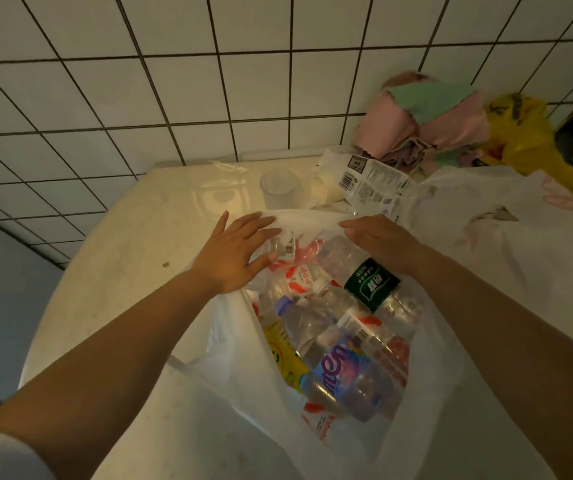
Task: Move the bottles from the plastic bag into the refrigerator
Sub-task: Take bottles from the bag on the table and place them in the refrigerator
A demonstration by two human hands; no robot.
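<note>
A white plastic bag [229,386] lies open on the counter, full of several plastic bottles. A clear bottle with a dark green label [370,282] lies near the bag's far end. A clear bottle with a purple label [344,372] lies nearer to me, beside a yellow-labelled one [283,351]. My left hand [233,252] rests on the bag's far left rim, fingers spread, thumb against a small red-and-white bottle [287,251]. My right hand [380,239] lies flat on the far right rim, above the green-labelled bottle. The refrigerator is not in view.
The pale counter [132,258] meets a white tiled wall. Behind the bag stand a clear cup [280,188] and a white printed packet [364,183]. A second white bag [506,216], a pile of pink and green cloths [427,116] and a yellow bag [520,133] crowd the right.
</note>
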